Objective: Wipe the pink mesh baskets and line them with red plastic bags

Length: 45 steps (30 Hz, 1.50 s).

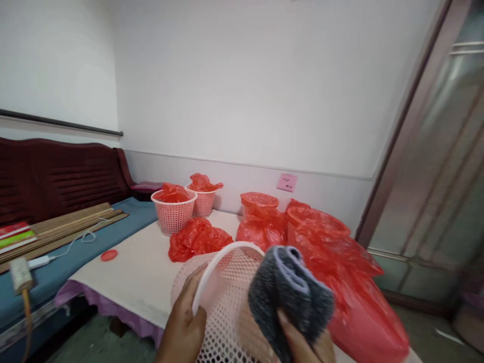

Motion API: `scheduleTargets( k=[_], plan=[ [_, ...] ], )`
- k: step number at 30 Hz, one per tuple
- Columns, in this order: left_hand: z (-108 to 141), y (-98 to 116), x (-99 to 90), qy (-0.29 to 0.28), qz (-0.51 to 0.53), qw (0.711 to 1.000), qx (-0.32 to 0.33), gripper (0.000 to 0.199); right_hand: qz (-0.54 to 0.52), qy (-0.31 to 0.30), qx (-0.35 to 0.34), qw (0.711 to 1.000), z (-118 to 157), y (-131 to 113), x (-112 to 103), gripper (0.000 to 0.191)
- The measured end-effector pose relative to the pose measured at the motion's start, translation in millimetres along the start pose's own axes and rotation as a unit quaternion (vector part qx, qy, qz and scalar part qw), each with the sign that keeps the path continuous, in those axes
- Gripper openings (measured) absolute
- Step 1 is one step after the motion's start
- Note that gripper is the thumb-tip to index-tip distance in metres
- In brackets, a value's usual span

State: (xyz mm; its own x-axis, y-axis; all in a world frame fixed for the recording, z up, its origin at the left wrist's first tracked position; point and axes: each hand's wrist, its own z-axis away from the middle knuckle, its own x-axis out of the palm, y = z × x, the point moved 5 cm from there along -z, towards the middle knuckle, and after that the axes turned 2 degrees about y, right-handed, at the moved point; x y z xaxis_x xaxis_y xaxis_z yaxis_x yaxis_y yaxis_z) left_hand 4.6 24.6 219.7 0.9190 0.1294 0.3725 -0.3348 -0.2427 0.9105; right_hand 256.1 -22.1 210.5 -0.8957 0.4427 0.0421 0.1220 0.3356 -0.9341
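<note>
My left hand grips the rim of a pink-white perforated plastic basket, which is tilted with its opening toward the right. A folded dark grey cloth with a lavender edge is held in my right hand, in front of the basket's opening. Beyond the basket, a crumpled red plastic bag lies on the table. To the right of the cloth, large red bags cover the table's right side.
Two baskets with red bags stand at the back left; red-bagged baskets stand at the back right. A red disc lies on the table's left. Left are a wooden bench and a power strip. A glass door is right.
</note>
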Motion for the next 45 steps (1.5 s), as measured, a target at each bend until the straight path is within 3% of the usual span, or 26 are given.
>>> scheduleTargets(
  k=[2,4,6,8,12,19,22,26,30,32,37,41,45],
  plan=[
    [8.6,-9.9,8.4,-0.032,0.034,0.999,-0.008,0.062,0.073,-0.109,-0.160,0.978,-4.2,-34.4,38.5,0.059],
    [13.7,-19.9,13.0,-0.060,0.032,0.998,-0.016,0.067,0.142,-0.165,-0.310,0.925,-1.8,-60.5,69.5,0.068],
    [15.4,-27.0,13.3,-0.075,0.000,0.997,-0.012,0.071,0.210,-0.206,-0.386,0.874,1.7,-71.9,91.7,0.070],
    [14.5,-30.7,10.4,-0.077,-0.033,0.997,-0.002,0.071,0.257,-0.228,-0.406,0.847,2.3,-74.0,103.2,0.068],
    [11.0,-29.8,2.3,-0.058,-0.045,0.997,-0.003,0.072,0.276,-0.214,-0.409,0.843,-8.3,-67.8,104.1,0.062],
    [13.1,-15.0,8.9,-0.026,0.020,0.999,-0.035,0.065,0.276,-0.089,-0.384,0.877,-47.5,-44.7,80.5,0.052],
    [13.1,-17.7,7.1,-0.024,0.022,0.999,-0.027,0.065,0.289,-0.107,-0.381,0.872,-42.7,-49.5,83.4,0.060],
    [12.8,-29.8,-6.7,-0.034,-0.059,0.998,0.010,0.071,0.299,-0.159,-0.390,0.856,-25.4,-65.3,99.2,0.070],
    [18.7,-26.9,-12.8,-0.024,-0.134,0.987,0.083,0.062,0.294,-0.199,-0.422,0.834,-21.1,-72.7,113.7,0.058],
    [22.4,-18.9,-8.6,-0.028,-0.161,0.979,0.122,0.060,0.297,-0.194,-0.410,0.840,-29.2,-69.6,115.4,0.051],
    [22.5,-5.3,-5.5,-0.021,-0.176,0.977,0.122,0.053,0.309,-0.123,-0.341,0.879,-66.1,-43.5,99.8,0.051],
    [21.9,1.0,-15.6,0.028,-0.148,0.985,0.088,0.050,0.287,-0.092,-0.176,0.937,-90.2,-3.8,70.7,0.045],
    [24.1,3.3,-21.8,0.053,-0.141,0.986,0.076,0.046,0.274,-0.054,-0.071,0.958,-83.3,28.2,38.3,0.031]
  ],
)
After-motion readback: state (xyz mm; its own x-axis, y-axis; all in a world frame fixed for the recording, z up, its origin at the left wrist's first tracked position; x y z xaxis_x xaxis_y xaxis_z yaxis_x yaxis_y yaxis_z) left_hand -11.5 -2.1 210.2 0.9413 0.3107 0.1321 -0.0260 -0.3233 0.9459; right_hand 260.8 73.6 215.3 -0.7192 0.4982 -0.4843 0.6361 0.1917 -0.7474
